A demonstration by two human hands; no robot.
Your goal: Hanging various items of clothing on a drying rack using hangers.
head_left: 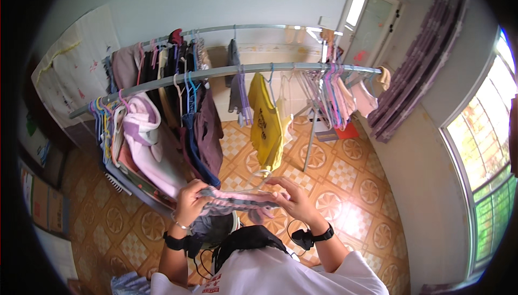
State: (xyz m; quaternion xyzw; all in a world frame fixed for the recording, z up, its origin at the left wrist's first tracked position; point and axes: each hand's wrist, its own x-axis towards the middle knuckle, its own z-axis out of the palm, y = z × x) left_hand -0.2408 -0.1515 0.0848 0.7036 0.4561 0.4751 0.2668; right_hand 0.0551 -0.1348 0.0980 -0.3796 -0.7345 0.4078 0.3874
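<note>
My left hand and my right hand stretch a pink-and-grey striped garment between them at waist height. Its left end is pinched in my left fingers, its right end in my right fingers. A thin pale hanger shows along the garment's upper edge, reaching to my right hand; how far it runs inside the cloth is hidden. Just beyond hangs a yellow shirt on a blue hanger from the front rail. I cannot tell the garment's exact kind.
Dark trousers and a pink-white hooded top crowd the rail's left side. Several bare hangers hang at its right. A metal rack leg meets the tiled floor. Behind my left hand sits a dark bucket-like container.
</note>
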